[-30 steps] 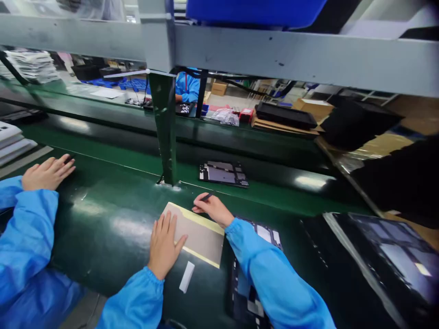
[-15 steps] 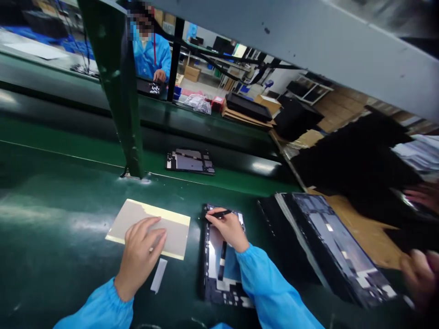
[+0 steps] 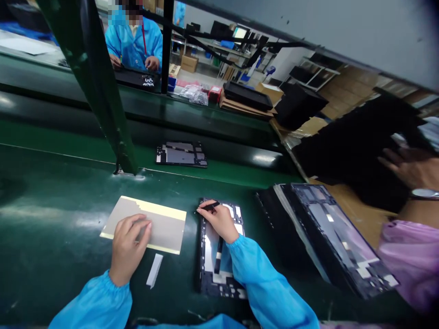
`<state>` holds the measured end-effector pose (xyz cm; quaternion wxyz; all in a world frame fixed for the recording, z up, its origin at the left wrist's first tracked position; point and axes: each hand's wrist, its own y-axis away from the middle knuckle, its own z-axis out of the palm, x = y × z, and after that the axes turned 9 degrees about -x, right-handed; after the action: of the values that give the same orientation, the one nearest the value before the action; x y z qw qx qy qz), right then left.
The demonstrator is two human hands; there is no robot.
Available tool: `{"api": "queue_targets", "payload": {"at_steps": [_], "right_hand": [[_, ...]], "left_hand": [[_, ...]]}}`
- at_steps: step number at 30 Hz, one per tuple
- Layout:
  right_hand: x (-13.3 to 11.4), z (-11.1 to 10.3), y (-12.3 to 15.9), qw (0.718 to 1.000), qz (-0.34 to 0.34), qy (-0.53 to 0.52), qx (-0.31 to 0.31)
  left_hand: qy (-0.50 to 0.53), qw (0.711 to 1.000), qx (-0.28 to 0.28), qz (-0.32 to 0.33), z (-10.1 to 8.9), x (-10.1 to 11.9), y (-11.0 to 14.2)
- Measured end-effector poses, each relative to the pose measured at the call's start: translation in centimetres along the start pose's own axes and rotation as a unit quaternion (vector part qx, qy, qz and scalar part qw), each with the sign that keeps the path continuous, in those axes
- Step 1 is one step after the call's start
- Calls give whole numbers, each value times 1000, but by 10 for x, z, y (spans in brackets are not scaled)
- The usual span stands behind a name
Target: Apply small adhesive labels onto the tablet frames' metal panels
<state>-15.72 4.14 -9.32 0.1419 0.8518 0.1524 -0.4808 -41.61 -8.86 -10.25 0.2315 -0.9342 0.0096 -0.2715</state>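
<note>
Grips a slim black tool [image 3: 211,206] between thumb and fingers of the right hand [image 3: 220,222], above the far left part of a dark-framed panel [image 3: 210,249]. Has that panel flat on the green table [image 3: 178,288], right of a grey sheet with yellow borders [image 3: 164,228] and apart from it. Covers some of the panel's right side with the right sleeve [image 3: 270,283]. Holds the left hand [image 3: 126,249] over the near part of the sheet, with fingers loosely bent and thumb close to the index finger; cannot tell about contact with the sheet or anything between the tips. Has a small white strip [image 3: 155,270] just near of the sheet, right of the left hand. Has a second panel [image 3: 181,154] farther off, right of the foot of a slanting green post [image 3: 99,91]. Has a stack of dark panels [image 3: 338,233] to the right. Faces a person in a blue coat [image 3: 133,50] at far left; shares the right edge with a lilac sleeve [image 3: 408,265] and a wristwatch [image 3: 425,194].
</note>
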Motion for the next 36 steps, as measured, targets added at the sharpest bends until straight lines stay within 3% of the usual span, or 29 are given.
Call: {"api": "queue_targets", "payload": {"at_steps": [6,11,14,17,19,21,25,36], "right_hand": [[-4,-1,-1,1000,-13,-22,-2],[-26,-30,40,994,-37,-104,23],[-25,-48,80,986,-75,-131,-70],[-6,-53,115,969,-92,-155,-168],[10,-52,131,966,-91,-163,-181],[24,-50,141,965,-93,-159,-186],[34,-48,148,963,-116,-148,-192],[32,-45,148,960,-156,-112,-203]], "left_hand": [[-2,1000,-5,7,4,-4,0],[-25,999,28,24,-4,2,-1],[-11,997,25,75,-9,38,14],[52,982,-104,150,3,89,42],[72,968,-175,164,21,116,61],[75,963,-207,153,42,130,73],[79,962,-227,130,66,131,78],[119,957,-244,102,63,127,77]]}}
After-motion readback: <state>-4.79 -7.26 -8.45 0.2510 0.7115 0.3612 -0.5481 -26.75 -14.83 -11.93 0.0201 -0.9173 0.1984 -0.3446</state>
